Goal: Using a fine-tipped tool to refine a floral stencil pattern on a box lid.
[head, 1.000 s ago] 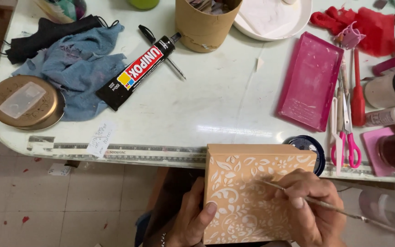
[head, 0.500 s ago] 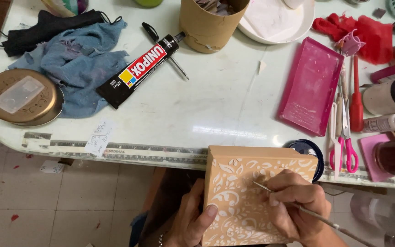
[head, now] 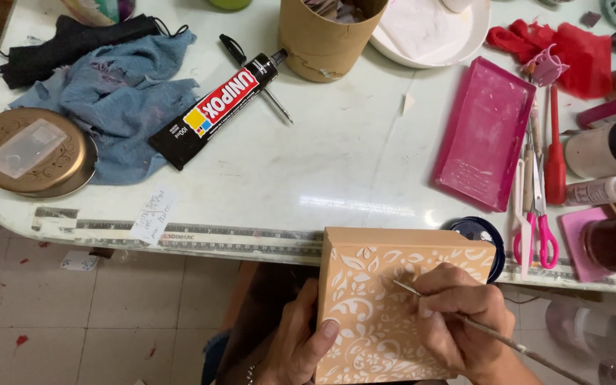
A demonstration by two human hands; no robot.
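We've got our left hand clamped on the tan box to steady it, while our right hand pinches a thin brush, tip on the white pattern.

Both hands, left hand and right hand, are bare, with a beaded bracelet on the left wrist.

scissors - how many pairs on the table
1: the pink-handled scissors lie on the table right of the pink tray, above the right hand. More may be hidden among the clutter.
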